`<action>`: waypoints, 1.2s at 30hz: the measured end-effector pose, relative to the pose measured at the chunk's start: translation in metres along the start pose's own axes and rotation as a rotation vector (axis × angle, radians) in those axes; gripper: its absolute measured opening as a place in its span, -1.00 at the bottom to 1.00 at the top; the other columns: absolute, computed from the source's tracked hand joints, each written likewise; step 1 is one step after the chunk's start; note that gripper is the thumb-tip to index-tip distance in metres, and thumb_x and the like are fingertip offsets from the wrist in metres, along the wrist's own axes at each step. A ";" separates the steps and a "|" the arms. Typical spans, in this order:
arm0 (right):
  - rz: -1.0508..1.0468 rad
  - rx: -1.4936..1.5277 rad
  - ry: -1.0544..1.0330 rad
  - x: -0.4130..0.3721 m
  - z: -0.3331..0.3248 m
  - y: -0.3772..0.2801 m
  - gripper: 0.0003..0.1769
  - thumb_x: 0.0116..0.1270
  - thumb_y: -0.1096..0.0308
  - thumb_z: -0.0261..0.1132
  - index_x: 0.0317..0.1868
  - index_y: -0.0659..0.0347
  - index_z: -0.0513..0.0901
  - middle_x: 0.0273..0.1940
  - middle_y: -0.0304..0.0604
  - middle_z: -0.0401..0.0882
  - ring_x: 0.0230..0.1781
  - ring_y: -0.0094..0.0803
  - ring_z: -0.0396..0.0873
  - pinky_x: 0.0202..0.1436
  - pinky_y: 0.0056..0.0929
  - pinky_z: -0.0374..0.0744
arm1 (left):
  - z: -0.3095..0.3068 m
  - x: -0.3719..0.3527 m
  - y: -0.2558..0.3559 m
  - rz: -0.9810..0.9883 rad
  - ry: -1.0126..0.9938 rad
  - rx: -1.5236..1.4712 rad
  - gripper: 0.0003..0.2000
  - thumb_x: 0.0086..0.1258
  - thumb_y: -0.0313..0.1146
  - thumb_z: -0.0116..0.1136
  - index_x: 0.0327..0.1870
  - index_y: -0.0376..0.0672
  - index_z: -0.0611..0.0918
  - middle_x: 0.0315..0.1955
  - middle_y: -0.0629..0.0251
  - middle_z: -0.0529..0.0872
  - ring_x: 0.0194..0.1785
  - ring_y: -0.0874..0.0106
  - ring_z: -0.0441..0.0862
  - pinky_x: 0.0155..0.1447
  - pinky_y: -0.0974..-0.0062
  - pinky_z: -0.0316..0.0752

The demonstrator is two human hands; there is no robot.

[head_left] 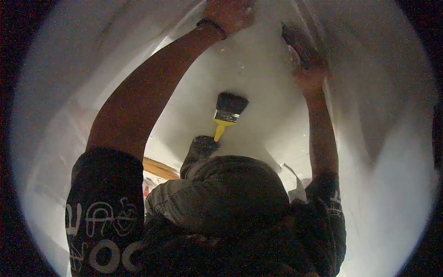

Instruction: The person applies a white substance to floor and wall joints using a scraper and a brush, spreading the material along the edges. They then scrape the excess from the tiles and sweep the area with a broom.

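My left hand (229,14) is at the top edge of the head view, against the pale surface; its fingers are dim and partly cut off, so its grip is unclear. Higher up on the right, my right hand (314,74) is closed round a dark object (295,39) that I cannot make out, beside a fold in the pale sheeting. Between my arms a wide brush (225,115) with dark bristles, a metal band and a yellow handle lies on the pale surface, touched by neither hand.
Pale sheeting (387,138) rises on both sides. My bent leg (240,184) and dark shoe (200,150) are below the brush. A wooden strip (159,169) shows at the lower left, and a loose white strip (297,187) sits by my right arm.
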State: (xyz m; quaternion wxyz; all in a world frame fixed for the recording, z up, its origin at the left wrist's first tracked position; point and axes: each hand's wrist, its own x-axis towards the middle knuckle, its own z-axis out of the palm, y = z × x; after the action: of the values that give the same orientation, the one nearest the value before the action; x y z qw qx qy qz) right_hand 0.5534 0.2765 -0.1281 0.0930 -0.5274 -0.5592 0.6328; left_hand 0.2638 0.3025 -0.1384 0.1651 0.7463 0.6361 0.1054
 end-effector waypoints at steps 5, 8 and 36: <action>-0.515 -0.862 0.101 -0.004 0.013 0.003 -0.48 0.23 0.13 0.13 0.18 0.14 0.39 0.18 -0.09 0.38 0.07 -0.22 0.47 -0.03 -0.29 0.52 | 0.012 -0.007 -0.005 -0.004 -0.103 0.150 -0.40 0.21 0.00 -0.01 0.23 -0.14 0.28 0.23 0.06 0.28 0.30 0.07 0.18 0.35 0.04 -0.02; -0.488 -0.382 0.208 -0.005 0.021 -0.002 -0.55 0.16 0.17 0.21 0.05 0.20 0.51 0.03 -0.03 0.51 -0.05 -0.13 0.54 -0.03 -0.27 0.51 | 0.015 -0.008 -0.011 -0.043 -0.130 0.156 -0.38 0.23 0.03 -0.03 0.26 -0.13 0.25 0.26 0.07 0.23 0.32 0.08 0.14 0.37 0.05 -0.06; -0.439 -0.697 0.376 0.050 0.036 -0.077 -0.52 0.04 0.34 0.32 0.00 0.32 0.47 -0.08 0.01 0.54 -0.11 -0.24 0.56 -0.05 -0.42 0.53 | -0.005 -0.002 0.008 -0.070 -0.299 0.195 -0.39 0.25 -0.03 -0.09 0.31 -0.09 0.22 0.30 0.11 0.20 0.35 0.15 0.12 0.38 0.11 -0.05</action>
State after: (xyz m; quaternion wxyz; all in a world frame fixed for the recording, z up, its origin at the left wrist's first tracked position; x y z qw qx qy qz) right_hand 0.4683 0.3172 -0.1008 0.1419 -0.5018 -0.8110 0.2652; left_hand 0.2689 0.3002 -0.1312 0.1883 0.7437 0.6370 -0.0749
